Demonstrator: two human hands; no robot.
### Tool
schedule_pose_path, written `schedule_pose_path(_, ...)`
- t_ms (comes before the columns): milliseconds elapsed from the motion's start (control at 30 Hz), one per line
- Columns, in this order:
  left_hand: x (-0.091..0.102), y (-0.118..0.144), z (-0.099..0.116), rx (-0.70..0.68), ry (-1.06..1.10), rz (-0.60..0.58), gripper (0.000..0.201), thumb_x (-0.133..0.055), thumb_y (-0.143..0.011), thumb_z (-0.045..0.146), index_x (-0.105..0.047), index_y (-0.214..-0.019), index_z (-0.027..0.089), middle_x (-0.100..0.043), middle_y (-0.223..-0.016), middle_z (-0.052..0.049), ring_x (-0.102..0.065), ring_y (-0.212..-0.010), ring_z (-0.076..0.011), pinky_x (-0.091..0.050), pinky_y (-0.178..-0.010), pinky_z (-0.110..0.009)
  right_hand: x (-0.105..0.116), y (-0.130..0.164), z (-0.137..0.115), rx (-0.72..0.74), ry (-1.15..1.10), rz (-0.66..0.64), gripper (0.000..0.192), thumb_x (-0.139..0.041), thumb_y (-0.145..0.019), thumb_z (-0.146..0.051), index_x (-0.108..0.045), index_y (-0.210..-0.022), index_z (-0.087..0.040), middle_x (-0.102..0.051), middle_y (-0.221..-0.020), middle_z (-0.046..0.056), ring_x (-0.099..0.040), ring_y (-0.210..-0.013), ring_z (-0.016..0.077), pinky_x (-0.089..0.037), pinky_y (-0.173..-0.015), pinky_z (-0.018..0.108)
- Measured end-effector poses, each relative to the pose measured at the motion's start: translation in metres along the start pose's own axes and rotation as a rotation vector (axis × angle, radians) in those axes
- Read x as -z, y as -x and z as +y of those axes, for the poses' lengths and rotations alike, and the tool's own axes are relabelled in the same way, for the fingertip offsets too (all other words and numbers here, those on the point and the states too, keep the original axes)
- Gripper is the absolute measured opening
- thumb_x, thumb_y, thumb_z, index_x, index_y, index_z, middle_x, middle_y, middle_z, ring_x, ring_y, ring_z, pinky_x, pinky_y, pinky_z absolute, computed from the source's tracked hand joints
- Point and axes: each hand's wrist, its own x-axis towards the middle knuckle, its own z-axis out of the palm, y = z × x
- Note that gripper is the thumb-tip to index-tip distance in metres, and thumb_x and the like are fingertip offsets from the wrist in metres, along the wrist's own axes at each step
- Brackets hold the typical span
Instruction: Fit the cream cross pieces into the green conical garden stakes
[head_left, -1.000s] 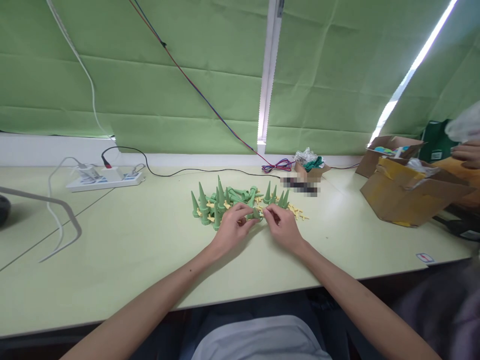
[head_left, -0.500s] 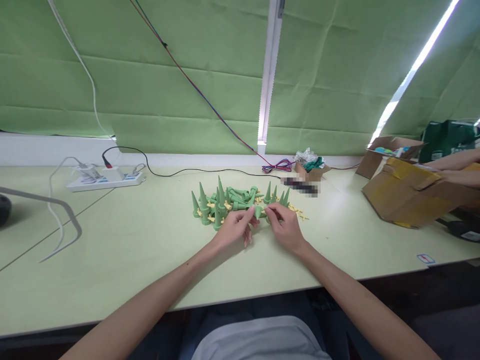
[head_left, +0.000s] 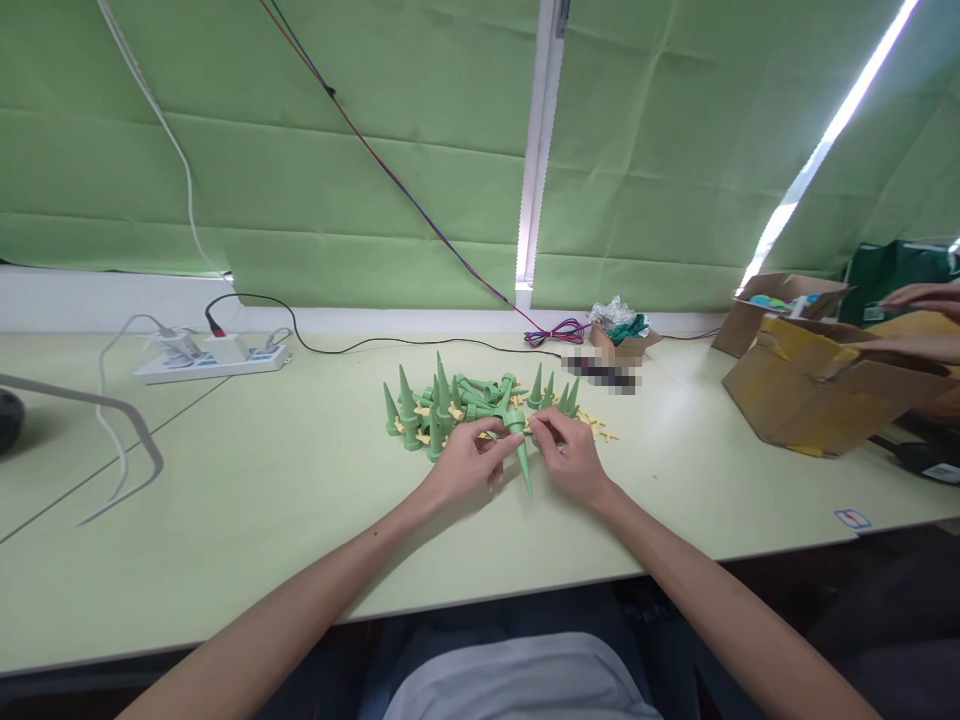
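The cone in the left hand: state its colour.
Green, seen in the head view: the cone in the left hand.

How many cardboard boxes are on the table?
3. A small open brown cardboard box sits at the back by the green blinds, a second open one stands far right, and a big tipped one lies in front of it. More may be hidden off-frame.
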Motion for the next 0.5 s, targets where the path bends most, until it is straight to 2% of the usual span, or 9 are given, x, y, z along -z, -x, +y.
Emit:
schedule_pose_path(100, -0.001, 0.000, -0.002, -0.043, -0.064, 0.056, 0.031, -0.060, -0.083, 0.049, -0.055, -0.085, 0.018, -0.050, -0.049, 0.005, -0.050, -0.045, -0.0122, -0.040, -0.047, -0.023, 0.000, 0.000, 0.000, 0.001, 0.018, -0.005, 0.022, -0.045, -0.095, -0.027, -0.052, -0.075, -0.019, -0.046, -0.061, -0.003, -0.038, -0.051, 0.0098, -0.030, -0.052, 0.024)
schedule_pose_path(233, -0.002, -0.001, -0.006, -0.109, -0.153, 0.145, 0.034, -0.064, -0.081, 0.044, -0.056, -0.101, 0.017, -0.054, -0.062, 0.003, -0.050, -0.048, -0.0117, -0.042, -0.049, -0.024, -0.001, 0.000, 0.001, 0.001, 0.031, -0.013, 0.024, -0.045, -0.095, -0.027, -0.049, -0.073, -0.019, -0.041, -0.057, -0.005, -0.035, -0.049, 0.0093, -0.029, -0.051, 0.024)
schedule_pose_path(400, -0.003, -0.002, -0.011, -0.273, -0.284, 0.205, 0.026, -0.064, -0.082, 0.037, -0.059, -0.100, 0.019, -0.058, -0.087, -0.002, -0.052, -0.056, -0.0096, -0.044, -0.054, -0.024, 0.000, 0.001, 0.002, -0.003, 0.042, -0.028, 0.025, -0.044, -0.095, -0.027, -0.049, -0.072, -0.019, -0.043, -0.058, -0.004, -0.036, -0.049, 0.0096, -0.029, -0.050, 0.023)
schedule_pose_path(500, -0.003, -0.002, -0.012, -0.297, -0.316, 0.207, 0.023, -0.061, -0.084, 0.034, -0.059, -0.101, 0.020, -0.057, -0.091, -0.002, -0.052, -0.058, -0.0090, -0.044, -0.055, -0.023, 0.000, 0.001, 0.001, -0.007, 0.047, -0.026, 0.025, -0.044, -0.095, -0.026, -0.049, -0.072, -0.019, -0.044, -0.058, -0.003, -0.036, -0.049, 0.0097, -0.029, -0.050, 0.023)
